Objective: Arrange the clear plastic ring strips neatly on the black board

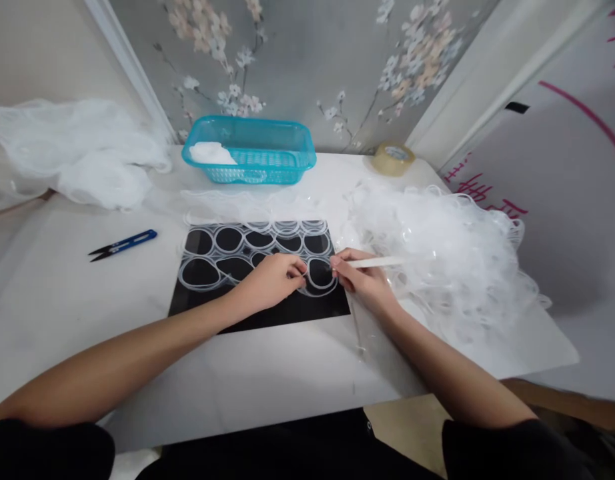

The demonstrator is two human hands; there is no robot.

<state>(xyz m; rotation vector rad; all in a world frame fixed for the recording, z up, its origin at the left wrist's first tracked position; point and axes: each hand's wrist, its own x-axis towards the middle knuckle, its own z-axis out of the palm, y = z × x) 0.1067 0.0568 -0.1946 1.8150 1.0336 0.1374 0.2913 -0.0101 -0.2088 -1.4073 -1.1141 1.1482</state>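
Note:
White sheer fabric with rows of round loops (231,269) lies over a black sheet (317,313) on the table. My left hand (275,280) rests over its lower right part, fingers curled and thumb drawn in, closed at the edge of a loop. Just right of that loop is my right hand (360,277). It pinches a slim white stick-like tool (375,262), whose long end points right over the white pile. The tool's tip is hidden by the fingers, so its kind is unclear.
A large heap of white looped fabric (437,247) sits at right, more white fabric (102,153) at far left. Blue thread snips (130,244) lie at left. A turquoise basket (275,175) holding a white bundle (211,153) and a tape roll (393,160) stand behind.

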